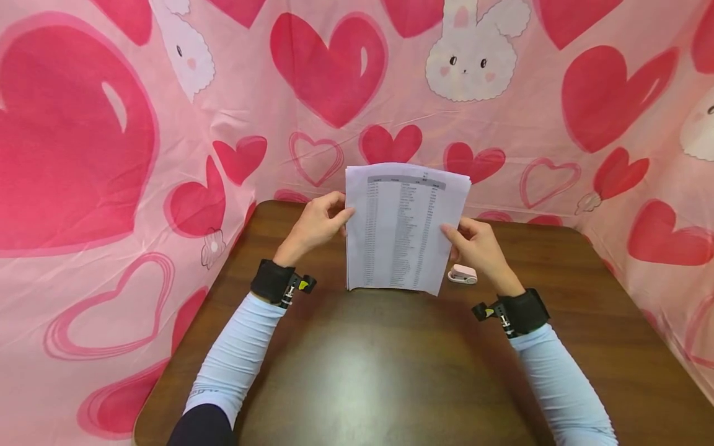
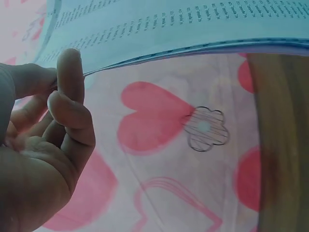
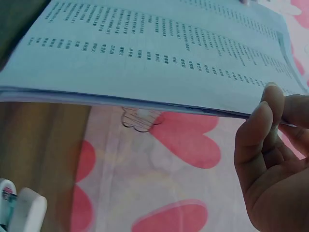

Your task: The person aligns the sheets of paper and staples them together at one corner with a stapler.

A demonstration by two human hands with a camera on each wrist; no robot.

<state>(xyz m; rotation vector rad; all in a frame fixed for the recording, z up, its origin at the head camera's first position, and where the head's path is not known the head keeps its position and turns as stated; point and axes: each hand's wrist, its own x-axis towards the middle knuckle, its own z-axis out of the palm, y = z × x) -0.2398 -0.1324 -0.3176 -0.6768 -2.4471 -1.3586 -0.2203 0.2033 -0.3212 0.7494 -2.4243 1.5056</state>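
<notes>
A stack of printed paper sheets (image 1: 404,229) stands upright over the table, held between both hands. Its front page carries columns of small text under a grey header row. My left hand (image 1: 320,220) pinches the left edge, thumb in front. On the opposite edge, my right hand (image 1: 476,244) pinches the stack, lower than the left. In the left wrist view, the layered edge of the sheets (image 2: 193,29) runs out from between thumb and fingers. The right wrist view shows the same stack (image 3: 145,72) gripped near its corner. Fingers behind the paper are partly hidden.
A small pink and white stapler-like object (image 1: 463,274) lies on the brown table (image 1: 334,371), just beside the right hand. Pink cloth (image 1: 245,80) with hearts and rabbits hangs behind and at both sides. Each wrist wears a black strap (image 1: 271,282) with a small camera.
</notes>
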